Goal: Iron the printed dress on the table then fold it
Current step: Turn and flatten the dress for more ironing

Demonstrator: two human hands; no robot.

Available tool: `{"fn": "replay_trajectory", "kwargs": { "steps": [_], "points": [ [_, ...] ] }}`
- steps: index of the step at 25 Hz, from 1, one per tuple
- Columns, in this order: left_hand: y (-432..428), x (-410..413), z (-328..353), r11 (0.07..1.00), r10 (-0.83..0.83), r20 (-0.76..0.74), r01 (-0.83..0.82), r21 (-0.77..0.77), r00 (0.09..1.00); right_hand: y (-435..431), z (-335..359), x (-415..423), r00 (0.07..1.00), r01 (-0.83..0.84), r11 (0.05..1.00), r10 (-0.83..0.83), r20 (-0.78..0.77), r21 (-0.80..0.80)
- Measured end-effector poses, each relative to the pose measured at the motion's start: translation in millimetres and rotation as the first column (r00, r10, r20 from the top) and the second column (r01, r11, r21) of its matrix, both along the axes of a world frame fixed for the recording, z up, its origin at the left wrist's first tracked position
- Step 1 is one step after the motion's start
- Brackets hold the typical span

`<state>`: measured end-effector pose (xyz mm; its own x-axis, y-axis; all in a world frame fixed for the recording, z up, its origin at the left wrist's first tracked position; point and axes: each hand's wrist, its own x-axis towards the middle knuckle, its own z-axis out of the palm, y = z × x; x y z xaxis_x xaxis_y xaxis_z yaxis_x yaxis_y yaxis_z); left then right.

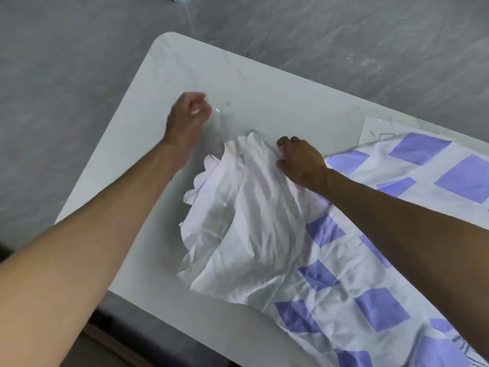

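Note:
A crumpled white dress [254,207] lies on the white table [264,102], partly over a white cloth with purple squares [370,287]. My right hand [299,160] grips the dress's far edge, its fingers curled into the fabric. My left hand [189,117] is blurred and hovers over the bare table to the left of the dress. Its fingers are curled round a small white bit. A faint thin streak, like a strap, runs from that hand to the dress's top.
The cloth with purple squares covers the right side of the table. A paper sheet [375,128] peeks out past its far edge. Grey wrinkled floor covering [344,35] surrounds the table. The table's rounded corner [169,35] is at the far left.

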<state>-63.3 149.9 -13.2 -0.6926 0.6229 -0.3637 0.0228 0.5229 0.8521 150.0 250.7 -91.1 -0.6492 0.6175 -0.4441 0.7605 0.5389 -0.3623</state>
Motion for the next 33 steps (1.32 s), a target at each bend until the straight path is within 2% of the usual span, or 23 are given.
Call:
{"fn": "replay_trajectory", "kwargs": {
  "steps": [2,4,5,7,8,10,12,14,15,17,19,20,22,23,24,26,28,30,33],
  "points": [
    [-38,5,-25,0.959,-0.018,-0.096,-0.010,-0.283,0.995,-16,-3,-3,0.999,-0.040,0.980,0.046,-0.023,0.194],
    [-93,11,-48,0.866,0.000,-0.053,-0.026,-0.500,0.999,-42,-1,-9,0.962,-0.145,0.922,0.216,-0.169,0.358],
    [-123,13,-58,0.819,-0.014,-0.003,0.010,-0.574,1.000,-59,-1,-11,0.925,-0.216,0.916,0.303,-0.229,0.338],
    [-181,21,-68,0.745,-0.160,0.181,0.239,-0.622,0.970,-99,-1,-7,0.848,-0.433,0.890,0.455,-0.273,0.140],
    [-204,28,-69,0.706,-0.229,0.289,0.363,-0.608,0.930,-118,-3,-3,0.808,-0.546,0.837,0.536,-0.245,0.033],
    [-238,42,-73,0.691,-0.272,0.439,0.491,-0.531,0.857,-155,-10,1,0.719,-0.691,0.720,0.678,-0.151,-0.057],
    [-256,52,-78,0.667,-0.359,0.432,0.551,-0.502,0.828,-184,-17,-3,0.704,-0.710,0.700,0.706,-0.075,-0.074],
    [-254,57,-76,0.674,-0.398,0.366,0.538,-0.505,0.842,-199,-22,-9,0.750,-0.662,0.748,0.660,-0.048,-0.055],
    [-250,58,-71,0.719,-0.366,0.357,0.504,-0.478,0.860,-204,-23,-10,0.788,-0.615,0.786,0.613,-0.054,-0.057],
    [-244,61,-59,0.847,-0.224,0.437,0.396,-0.355,0.871,-208,-23,-5,0.884,-0.465,0.876,0.452,-0.118,-0.125],
    [-246,63,-50,0.941,-0.097,0.611,0.272,-0.201,0.786,-212,-19,3,0.965,-0.236,0.924,0.187,-0.184,-0.300],
    [-247,64,-47,0.975,-0.049,0.709,0.187,-0.118,0.704,-214,-16,7,0.984,-0.077,0.902,0.000,-0.178,-0.424],
    [-249,66,-42,0.997,-0.056,0.824,0.074,0.017,0.564,-216,-6,14,0.932,0.184,0.758,-0.336,-0.133,-0.625],
    [-247,68,-39,0.995,-0.096,0.822,0.082,0.060,0.562,-217,-4,19,0.897,0.232,0.711,-0.421,-0.138,-0.663],
    [-245,70,-40,0.990,-0.126,0.788,0.122,0.065,0.602,-218,-2,25,0.882,0.230,0.707,-0.441,-0.163,-0.668],
    [-240,76,-42,0.976,-0.165,0.630,0.220,-0.010,0.759,-223,-2,35,0.900,0.150,0.750,-0.373,-0.224,-0.644],
    [-237,77,-46,0.941,-0.245,0.400,0.316,-0.123,0.883,-231,-4,41,0.935,0.033,0.787,-0.242,-0.258,-0.616],
    [-241,73,-52,0.856,-0.390,0.154,0.419,-0.304,0.908,-235,-11,44,0.956,-0.098,0.839,-0.070,-0.284,-0.536],
    [-258,61,-58,0.713,-0.512,-0.028,0.407,-0.572,0.858,-237,-12,39,0.940,-0.221,0.856,0.060,-0.335,-0.468]
  ]
}}
